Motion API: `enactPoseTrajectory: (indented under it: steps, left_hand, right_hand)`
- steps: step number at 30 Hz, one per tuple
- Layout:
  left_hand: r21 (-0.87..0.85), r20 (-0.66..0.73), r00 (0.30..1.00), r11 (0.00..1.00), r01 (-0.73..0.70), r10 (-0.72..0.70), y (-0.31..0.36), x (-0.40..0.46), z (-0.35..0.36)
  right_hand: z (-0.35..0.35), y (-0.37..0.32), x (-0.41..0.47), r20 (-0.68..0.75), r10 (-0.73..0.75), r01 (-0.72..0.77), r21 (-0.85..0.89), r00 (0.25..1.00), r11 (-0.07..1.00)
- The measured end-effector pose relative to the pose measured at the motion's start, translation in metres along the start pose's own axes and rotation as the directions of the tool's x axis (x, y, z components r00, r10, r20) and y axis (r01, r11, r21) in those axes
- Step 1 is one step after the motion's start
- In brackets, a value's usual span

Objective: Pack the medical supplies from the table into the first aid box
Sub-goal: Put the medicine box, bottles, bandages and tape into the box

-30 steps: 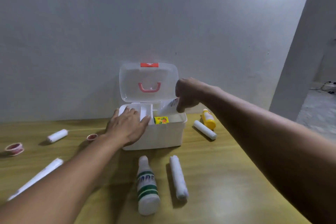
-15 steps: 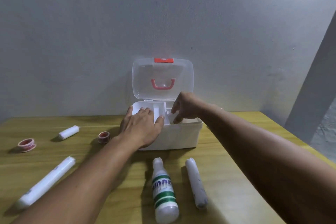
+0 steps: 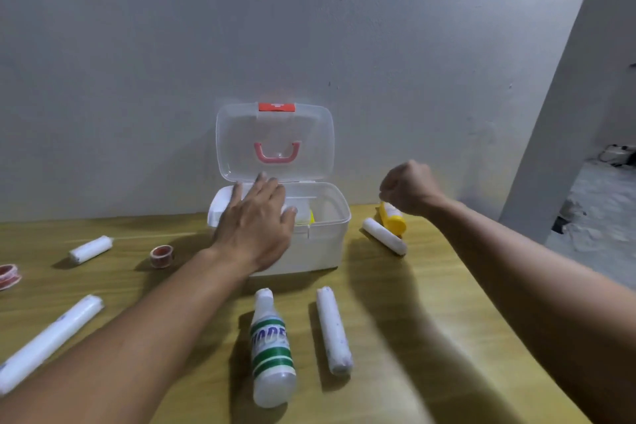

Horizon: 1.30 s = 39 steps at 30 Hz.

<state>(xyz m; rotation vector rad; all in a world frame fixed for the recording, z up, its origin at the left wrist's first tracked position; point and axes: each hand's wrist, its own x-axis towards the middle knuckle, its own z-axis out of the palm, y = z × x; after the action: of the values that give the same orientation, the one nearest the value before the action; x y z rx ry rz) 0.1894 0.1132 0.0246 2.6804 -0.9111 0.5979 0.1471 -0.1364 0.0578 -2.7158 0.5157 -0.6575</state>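
My left hand (image 3: 254, 227) lies flat and spread on the open first aid box (image 3: 320, 244), steadying it. My right hand (image 3: 407, 191), loosely curled and empty, hovers over the yellow bottle (image 3: 392, 220) beside the box: next, close around it and lift.
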Motion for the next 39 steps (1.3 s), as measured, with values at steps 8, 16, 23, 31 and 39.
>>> enactPoseTrajectory:
  steps: [8, 16, 23, 31, 39]
  left_hand:
    - [-0.036, 0.244, 0.965, 0.996, -0.086, 0.092, 0.042, 0.007, 0.012]
    - [-0.087, 0.254, 0.966, 0.996, -0.035, 0.056, 0.041, 0.006, 0.011]
    - [-0.228, -0.027, 0.997, 0.972, 0.061, -0.069, 0.008, 0.015, -0.009]
    - [0.034, 0.265, 0.947, 0.983, 0.179, -0.182, -0.035, 0.004, -0.008]
    - [0.087, 0.295, 0.929, 0.974, 0.208, -0.225, -0.035, 0.004, -0.001]
  right_hand:
    - [0.038, 0.031, 0.000, 0.424, 0.097, -0.057, -0.104, 0.901, 0.993]
    - [0.035, 0.041, 0.012, 0.167, 0.286, -0.251, -0.202, 0.944, 0.947]
    - [0.003, 0.032, 0.010, 0.114, 0.361, -0.379, 0.285, 0.925, 0.880]
    - [-0.046, -0.050, -0.012, 0.203, -0.143, -0.020, 0.638, 0.969, 0.769]
    - [-0.001, -0.096, -0.023, 0.150, -0.196, 0.078, 0.567, 0.969, 0.820]
